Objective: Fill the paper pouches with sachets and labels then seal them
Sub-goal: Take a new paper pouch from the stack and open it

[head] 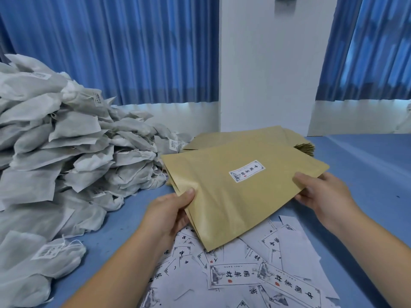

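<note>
I hold a flat brown paper pouch (233, 196) with a small white printed sticker on its face, lifted above the blue table. My left hand (171, 210) grips its left edge, thumb on top. My right hand (320, 192) grips its right edge, thumb on top. Beneath the pouch lies a scatter of white printed labels (255, 274). A big heap of white fabric sachets (66, 152) with small tags fills the left of the table. A stack of more brown pouches (278, 135) lies behind the held one.
The blue table (367, 174) runs to the right and front. A white wall column (266, 74) and blue curtains (111, 52) stand behind the table.
</note>
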Motion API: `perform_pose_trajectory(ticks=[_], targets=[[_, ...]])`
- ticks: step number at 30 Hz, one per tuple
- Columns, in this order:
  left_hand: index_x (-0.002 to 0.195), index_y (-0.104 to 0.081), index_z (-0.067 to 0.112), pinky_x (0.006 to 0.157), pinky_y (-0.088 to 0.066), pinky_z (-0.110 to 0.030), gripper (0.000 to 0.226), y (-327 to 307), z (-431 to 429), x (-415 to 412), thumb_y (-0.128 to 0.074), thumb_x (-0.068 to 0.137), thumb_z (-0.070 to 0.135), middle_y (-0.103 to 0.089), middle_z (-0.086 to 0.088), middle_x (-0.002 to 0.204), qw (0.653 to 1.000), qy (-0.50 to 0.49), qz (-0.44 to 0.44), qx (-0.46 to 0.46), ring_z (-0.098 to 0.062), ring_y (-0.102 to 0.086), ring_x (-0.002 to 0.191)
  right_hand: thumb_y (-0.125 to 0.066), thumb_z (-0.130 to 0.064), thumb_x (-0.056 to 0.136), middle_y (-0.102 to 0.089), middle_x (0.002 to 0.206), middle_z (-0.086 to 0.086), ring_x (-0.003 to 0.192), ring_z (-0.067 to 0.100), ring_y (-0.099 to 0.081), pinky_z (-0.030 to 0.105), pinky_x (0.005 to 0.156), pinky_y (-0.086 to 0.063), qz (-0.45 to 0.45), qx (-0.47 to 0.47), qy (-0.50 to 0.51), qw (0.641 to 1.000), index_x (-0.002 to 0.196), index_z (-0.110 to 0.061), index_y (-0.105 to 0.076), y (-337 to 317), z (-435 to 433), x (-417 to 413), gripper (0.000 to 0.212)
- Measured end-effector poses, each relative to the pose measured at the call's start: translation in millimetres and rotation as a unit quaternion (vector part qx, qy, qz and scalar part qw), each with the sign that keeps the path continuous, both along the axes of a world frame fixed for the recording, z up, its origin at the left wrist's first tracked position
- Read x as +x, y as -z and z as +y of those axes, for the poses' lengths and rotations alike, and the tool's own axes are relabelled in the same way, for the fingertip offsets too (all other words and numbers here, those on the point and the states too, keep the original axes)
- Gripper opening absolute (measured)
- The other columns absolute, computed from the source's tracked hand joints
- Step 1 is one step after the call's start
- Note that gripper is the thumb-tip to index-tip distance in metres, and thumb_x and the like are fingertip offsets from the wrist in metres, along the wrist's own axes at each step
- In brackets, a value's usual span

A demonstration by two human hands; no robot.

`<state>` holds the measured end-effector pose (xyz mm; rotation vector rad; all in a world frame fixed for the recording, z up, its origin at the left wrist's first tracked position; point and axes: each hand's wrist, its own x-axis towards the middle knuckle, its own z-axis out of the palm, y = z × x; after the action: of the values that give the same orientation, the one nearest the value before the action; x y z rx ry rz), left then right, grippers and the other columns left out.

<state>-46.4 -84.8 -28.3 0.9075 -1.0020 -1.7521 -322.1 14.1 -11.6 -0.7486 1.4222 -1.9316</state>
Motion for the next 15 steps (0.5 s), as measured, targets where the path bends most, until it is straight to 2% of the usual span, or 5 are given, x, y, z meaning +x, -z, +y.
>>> perform_pose_trajectory(ticks=[3,6,8,12,15], targets=[[0.098,-0.068,-0.003,0.060,-0.058,-0.025,0.032,0,7,-4,-0.073,0.072,0.015,-0.074,-0.014,0.094,1.000,0.022,0.007,-0.010,-0.019,-0.072,0.075,-0.060,-0.002,0.089,-0.071,0.109,0.003,0.086,0.020,-0.070,0.029,0.068,-0.055,0.018,-0.058,-0.003,0.998,0.109,-0.015,-0.061,-7,5,-6,0.024],[0.097,-0.068,-0.001,0.063,-0.059,-0.028,0.022,0,7,-4,-0.070,0.082,0.014,-0.075,-0.013,0.091,0.999,0.018,-0.022,-0.028,-0.019,-0.072,0.072,-0.056,-0.002,0.089,-0.071,0.110,0.003,0.081,0.015,-0.068,0.026,0.060,-0.055,0.011,-0.064,-0.015,0.998,0.114,-0.015,-0.062,-9,6,-9,0.029],[0.096,-0.068,0.000,0.070,-0.059,-0.032,0.015,0,4,0,-0.064,0.090,0.014,-0.075,-0.012,0.088,0.997,-0.006,-0.062,-0.042,-0.020,-0.072,0.070,-0.053,0.003,0.088,-0.070,0.113,0.006,0.087,0.018,-0.067,0.028,0.061,-0.056,-0.018,-0.063,-0.032,0.997,0.120,-0.010,-0.060,-7,5,-11,0.035],[0.106,-0.066,0.007,0.045,-0.047,-0.022,0.018,-4,-3,7,-0.051,0.097,0.010,-0.074,-0.007,0.087,0.997,0.009,-0.035,-0.069,-0.018,-0.067,0.064,-0.049,0.004,0.089,-0.070,0.111,0.006,0.089,0.021,-0.068,0.034,0.067,-0.058,-0.057,-0.084,-0.099,0.990,0.121,-0.008,-0.060,-10,4,-12,0.036],[0.116,-0.063,0.008,0.062,-0.056,-0.026,0.025,-7,-6,6,-0.045,0.099,0.007,-0.073,-0.008,0.105,0.995,0.050,0.043,-0.078,-0.020,-0.071,0.087,-0.050,0.002,0.090,-0.073,0.106,0.005,0.085,0.020,-0.071,0.033,0.062,-0.057,0.019,-0.053,-0.099,0.994,0.114,-0.012,-0.063,-14,4,-3,0.030]])
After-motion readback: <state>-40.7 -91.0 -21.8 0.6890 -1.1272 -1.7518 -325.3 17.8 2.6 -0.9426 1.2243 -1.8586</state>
